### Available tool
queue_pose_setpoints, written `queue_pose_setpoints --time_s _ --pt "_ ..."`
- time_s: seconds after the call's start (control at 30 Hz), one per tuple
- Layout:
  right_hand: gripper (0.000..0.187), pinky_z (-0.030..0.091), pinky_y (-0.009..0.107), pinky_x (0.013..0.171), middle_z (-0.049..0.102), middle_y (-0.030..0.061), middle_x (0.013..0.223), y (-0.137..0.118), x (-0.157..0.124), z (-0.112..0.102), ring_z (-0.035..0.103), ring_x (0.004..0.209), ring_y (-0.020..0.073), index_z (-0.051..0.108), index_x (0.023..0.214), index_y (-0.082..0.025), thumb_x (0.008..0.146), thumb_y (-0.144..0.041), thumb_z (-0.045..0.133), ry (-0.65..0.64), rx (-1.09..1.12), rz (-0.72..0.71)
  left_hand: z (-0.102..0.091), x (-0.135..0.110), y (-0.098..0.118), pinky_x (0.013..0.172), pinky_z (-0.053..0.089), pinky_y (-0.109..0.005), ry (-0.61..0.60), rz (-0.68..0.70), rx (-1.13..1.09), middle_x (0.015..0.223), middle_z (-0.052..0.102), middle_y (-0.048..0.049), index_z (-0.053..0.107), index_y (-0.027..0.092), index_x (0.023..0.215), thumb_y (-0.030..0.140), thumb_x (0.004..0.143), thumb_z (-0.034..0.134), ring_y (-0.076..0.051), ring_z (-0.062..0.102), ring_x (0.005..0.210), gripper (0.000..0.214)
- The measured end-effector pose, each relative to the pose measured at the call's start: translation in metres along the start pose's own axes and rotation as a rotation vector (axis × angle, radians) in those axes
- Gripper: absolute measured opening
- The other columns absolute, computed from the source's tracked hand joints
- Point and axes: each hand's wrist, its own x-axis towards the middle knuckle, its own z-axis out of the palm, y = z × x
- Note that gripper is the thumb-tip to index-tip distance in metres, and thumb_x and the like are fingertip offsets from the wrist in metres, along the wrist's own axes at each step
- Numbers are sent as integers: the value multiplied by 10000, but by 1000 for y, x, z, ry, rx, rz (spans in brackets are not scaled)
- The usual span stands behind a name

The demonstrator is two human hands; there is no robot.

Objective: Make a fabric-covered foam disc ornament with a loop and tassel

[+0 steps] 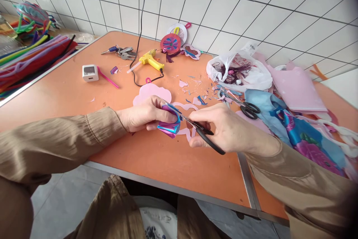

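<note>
My left hand (148, 114) pinches a folded piece of shiny blue and purple fabric (169, 129) above the table. In my right hand (220, 125) is a pair of scissors (208, 138) with black handles, its blades lying at the fabric's upper right edge. Whether the blades are parted there is hard to see. Beneath and behind my hands lie a pink cloud-shaped cutout (152, 93) with a small loop and a pink wavy-edged outline (183, 131), partly covered by my hands.
Behind are a yellow glue gun (150, 59), keys (125, 52), a white block (90, 73) and finished round ornaments (170, 43). Scraps (198, 99), second scissors (248, 109), a plastic bag (251, 73) and blue fabric (271, 112) lie rightward. Pipe cleaners (30, 62) fill the left.
</note>
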Motion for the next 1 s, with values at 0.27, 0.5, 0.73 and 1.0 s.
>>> queue_pose_setpoints --time_s 0.27,0.5,0.73,1.0 --pt "480 261 272 552 377 -64 575 2 -4 0 274 567 97 407 623 -212 830 -489 740 -30 58 32 0 -1 1 395 175 -222 -19 15 28 380 414 50 486 158 477 306 677 815 -24 296 334 413" --pt "490 253 266 527 435 -53 582 2 -2 -1 308 554 87 407 606 -206 831 -504 725 -57 100 46 0 -1 1 386 156 -237 -17 -6 16 405 472 42 554 152 496 289 658 816 -31 304 335 337" --pt "443 257 276 537 483 -36 591 0 -3 -4 348 548 91 461 604 -198 832 -481 713 -79 102 51 -1 -1 1 377 164 -245 -17 -18 41 400 477 42 565 155 484 252 659 783 -40 316 332 296" --pt "444 277 283 561 537 -12 638 2 -2 -5 418 579 110 492 632 -198 818 -528 724 -101 138 71 -1 -1 1 383 164 -246 -13 -15 52 401 471 43 565 153 496 236 660 767 -42 328 334 273"
